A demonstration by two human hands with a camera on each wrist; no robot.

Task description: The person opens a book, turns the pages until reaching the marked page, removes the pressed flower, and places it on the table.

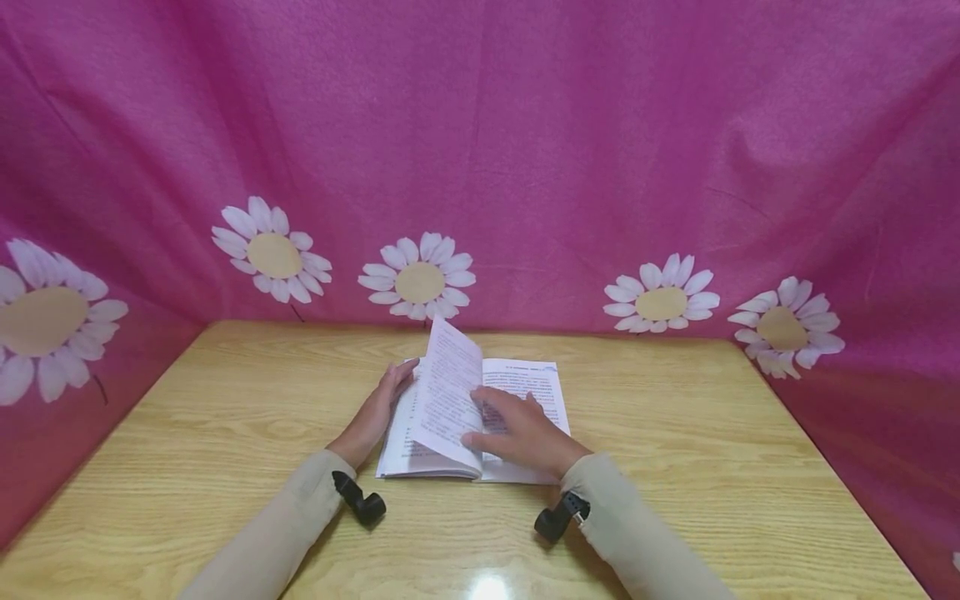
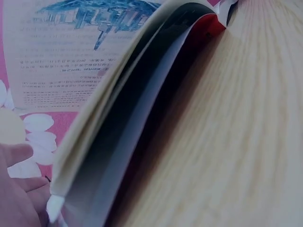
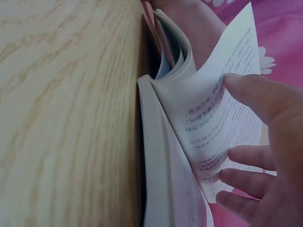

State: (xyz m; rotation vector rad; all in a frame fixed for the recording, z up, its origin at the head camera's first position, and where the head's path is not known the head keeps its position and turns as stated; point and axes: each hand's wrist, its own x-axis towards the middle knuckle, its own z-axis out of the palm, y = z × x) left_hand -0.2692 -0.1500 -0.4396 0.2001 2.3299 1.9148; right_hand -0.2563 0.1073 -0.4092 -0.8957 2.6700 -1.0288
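Note:
An open book (image 1: 525, 379) with printed pages lies on the table. One page (image 1: 450, 392) stands raised near the spine, tilted over the left half. My right hand (image 1: 525, 429) is over the right half, its thumb and fingertips against the raised page. In the right wrist view the fingers (image 3: 248, 182) are spread and extended along that page (image 3: 208, 127). My left hand (image 1: 378, 408) lies along the book's left edge, fingers pointing away from me. In the left wrist view it shows at the lower left, beside curved page edges (image 2: 90, 123) and a page with a blue city picture (image 2: 109, 19).
The wooden table (image 1: 675, 433) extends around the book. Behind and on both sides hangs a pink cloth (image 1: 525, 150) with large white daisies. A small black camera (image 1: 363, 504) is strapped at the left wrist, another camera (image 1: 558, 518) at the right.

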